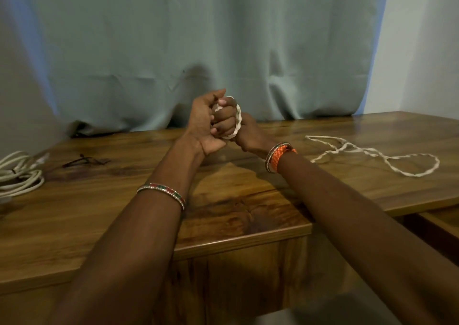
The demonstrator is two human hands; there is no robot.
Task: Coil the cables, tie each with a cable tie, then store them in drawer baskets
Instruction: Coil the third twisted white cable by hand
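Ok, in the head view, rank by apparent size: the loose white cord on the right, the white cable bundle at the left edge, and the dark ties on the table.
1. Loose white cord
2. White cable bundle, though the frame edge cuts it off, so these two are unsure
3. Dark ties, clearly smallest

Dim indoor light is falling from above, casting soft arm shadows across the wooden table (248,208), where faint glare is showing. Wide-angle distortion is bending the edges; the bottom foreground is blurring, with blue fringing along the curtain (198,39).
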